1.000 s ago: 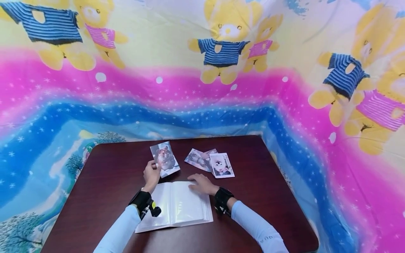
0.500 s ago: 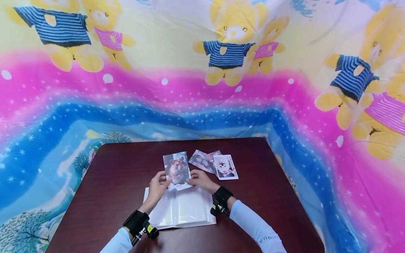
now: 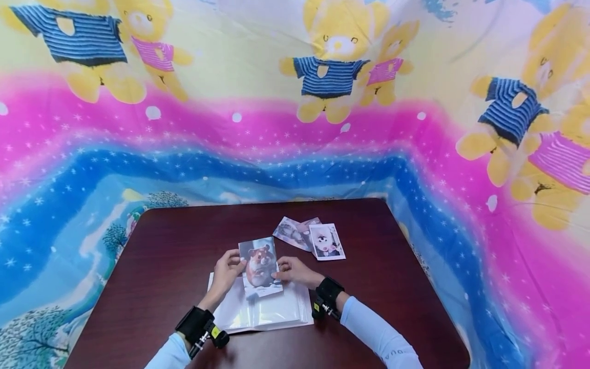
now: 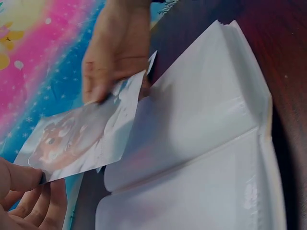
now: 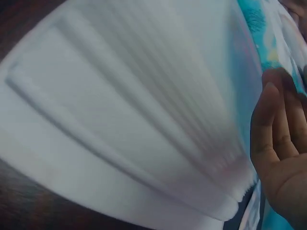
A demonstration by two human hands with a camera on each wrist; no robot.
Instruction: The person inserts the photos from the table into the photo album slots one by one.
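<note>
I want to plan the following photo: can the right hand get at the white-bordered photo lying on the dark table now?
Probably not at once: the right hand holds the hamster photo. The white-bordered photo lies uncovered close beyond it.

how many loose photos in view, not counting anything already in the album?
3: the hamster photo pinched by the left hand and right hand over the album, two overlapping photos beyond the right hand. More may hide underneath.
</note>
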